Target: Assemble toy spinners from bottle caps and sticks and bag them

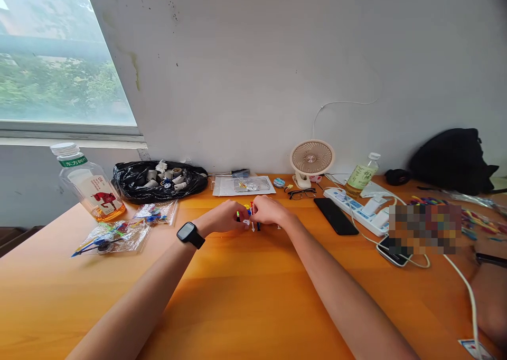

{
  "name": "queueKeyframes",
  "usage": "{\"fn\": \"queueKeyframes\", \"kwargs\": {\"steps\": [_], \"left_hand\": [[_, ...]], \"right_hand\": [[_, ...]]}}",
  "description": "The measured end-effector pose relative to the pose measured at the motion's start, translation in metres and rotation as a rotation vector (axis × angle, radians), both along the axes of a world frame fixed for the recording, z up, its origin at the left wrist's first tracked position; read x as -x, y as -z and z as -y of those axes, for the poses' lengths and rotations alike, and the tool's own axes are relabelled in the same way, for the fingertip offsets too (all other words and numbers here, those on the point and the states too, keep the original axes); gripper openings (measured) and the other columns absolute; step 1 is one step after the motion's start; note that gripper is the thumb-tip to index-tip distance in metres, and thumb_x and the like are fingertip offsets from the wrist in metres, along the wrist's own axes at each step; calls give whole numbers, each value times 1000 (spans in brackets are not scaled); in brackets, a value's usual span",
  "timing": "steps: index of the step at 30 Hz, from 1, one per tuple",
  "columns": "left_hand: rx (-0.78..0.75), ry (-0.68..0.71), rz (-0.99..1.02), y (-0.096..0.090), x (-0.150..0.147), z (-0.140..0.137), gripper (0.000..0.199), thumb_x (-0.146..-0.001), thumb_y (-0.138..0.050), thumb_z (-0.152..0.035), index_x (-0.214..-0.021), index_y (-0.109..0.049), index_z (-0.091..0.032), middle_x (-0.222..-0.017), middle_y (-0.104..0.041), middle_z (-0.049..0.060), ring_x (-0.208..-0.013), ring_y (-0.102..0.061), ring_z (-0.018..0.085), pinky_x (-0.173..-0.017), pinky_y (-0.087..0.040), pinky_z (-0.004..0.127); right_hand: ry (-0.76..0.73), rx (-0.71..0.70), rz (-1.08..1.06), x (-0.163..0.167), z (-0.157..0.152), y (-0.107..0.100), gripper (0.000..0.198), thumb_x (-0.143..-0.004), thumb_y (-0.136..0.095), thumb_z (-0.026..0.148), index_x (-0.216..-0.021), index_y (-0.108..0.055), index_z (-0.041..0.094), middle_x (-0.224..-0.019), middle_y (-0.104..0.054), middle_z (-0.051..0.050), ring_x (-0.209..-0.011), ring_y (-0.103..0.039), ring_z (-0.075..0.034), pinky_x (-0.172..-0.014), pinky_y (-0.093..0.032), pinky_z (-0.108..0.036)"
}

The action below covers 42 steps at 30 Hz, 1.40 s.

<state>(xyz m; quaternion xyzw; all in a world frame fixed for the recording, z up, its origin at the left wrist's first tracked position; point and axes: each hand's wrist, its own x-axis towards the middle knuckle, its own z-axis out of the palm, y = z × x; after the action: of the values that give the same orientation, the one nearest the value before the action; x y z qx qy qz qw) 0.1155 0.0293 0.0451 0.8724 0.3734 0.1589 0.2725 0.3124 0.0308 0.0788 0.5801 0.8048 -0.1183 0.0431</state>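
Observation:
My left hand, with a black watch on its wrist, reaches to the table's middle, its fingers pinched together. A small white piece shows at its fingertips; whether it is gripped I cannot tell. Beside it my right hand is closed, fingers pointing down around small parts. Between the hands are small coloured plastic parts: a yellow one, a red and white stick-like one and a dark blue one. My fingers hide much of them, so how they join does not show.
Left stand a large bottle, clear bags of small parts and a black plastic bag. Behind are papers, a fan and glasses. Right lie a phone, a power strip and cables; another person's arm rests there.

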Motion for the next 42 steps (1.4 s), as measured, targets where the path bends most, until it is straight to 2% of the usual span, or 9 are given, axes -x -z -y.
{"fn": "queueKeyframes", "kwargs": {"steps": [5, 12, 18, 23, 28, 33, 37, 39, 42], "left_hand": [[18, 54, -56, -5, -2, 3, 21, -82, -80, -39, -93, -83, -22, -86, -76, 3, -73, -63, 15, -63, -41, 25], [261, 175, -105, -12, -9, 15, 21, -73, -88, -32, -89, -82, -20, -84, -76, 3, -75, -67, 16, -64, -46, 24], [344, 262, -81, -15, -13, 18, 23, -76, -89, -28, -98, -84, -24, -86, -79, 2, -79, -68, 16, -67, -47, 23], [394, 298, -72, -17, -9, 17, 37, -71, -93, -30, -106, -83, -26, -92, -81, 2, -82, -71, 17, -72, -51, 24], [491, 355, -38, -16, -9, 17, 37, -74, -92, -35, -109, -83, -26, -96, -82, 3, -85, -73, 18, -77, -54, 26], [475, 365, -59, -17, -10, 18, 30, -77, -88, -31, -106, -83, -27, -95, -82, 2, -84, -73, 17, -75, -52, 25], [460, 327, -83, -22, -7, 18, 22, -78, -84, -29, -99, -82, -23, -89, -81, 2, -81, -72, 16, -71, -49, 23], [396, 252, -104, -26, -2, 15, 19, -79, -81, -30, -95, -81, -21, -84, -79, 2, -75, -68, 15, -66, -46, 23], [216, 115, -152, -29, 11, 7, 18, -80, -77, -31, -93, -81, -20, -78, -75, 1, -69, -63, 14, -61, -41, 22]], "right_hand": [[-1, 11, 3, 0, 0, 0, 13, -79, -76, 28, -86, -81, 19, -90, -80, -12, -78, -73, -22, -57, -40, -25], [3, 12, 13, 7, 3, 7, 15, -78, -79, 33, -85, -79, 19, -89, -80, -12, -79, -74, -24, -57, -40, -26], [5, 0, 19, 10, 5, 7, 24, -79, -80, 40, -89, -80, 18, -88, -80, -15, -84, -75, -27, -59, -41, -27], [40, 19, 26, 10, 5, 5, 22, -74, -81, 31, -93, -80, 19, -91, -80, -14, -85, -75, -27, -59, -43, -27], [98, 46, 26, 12, 4, 7, 30, -70, -82, 27, -99, -79, 18, -101, -80, -15, -88, -76, -27, -60, -45, -26], [147, 40, 21, 15, 4, 8, 34, -70, -82, 26, -104, -79, 18, -106, -80, -16, -95, -75, -29, -64, -48, -27], [161, 11, -15, 10, 1, 4, 26, -73, -79, 23, -99, -80, 17, -101, -80, -15, -90, -75, -27, -62, -46, -27], [160, -26, -46, 5, -2, 2, 20, -79, -76, 23, -97, -80, 18, -100, -80, -14, -89, -74, -26, -63, -45, -27], [133, -88, -94, -3, -7, -1, 20, -85, -72, 22, -103, -80, 20, -107, -79, -12, -95, -72, -23, -68, -44, -25]]}}
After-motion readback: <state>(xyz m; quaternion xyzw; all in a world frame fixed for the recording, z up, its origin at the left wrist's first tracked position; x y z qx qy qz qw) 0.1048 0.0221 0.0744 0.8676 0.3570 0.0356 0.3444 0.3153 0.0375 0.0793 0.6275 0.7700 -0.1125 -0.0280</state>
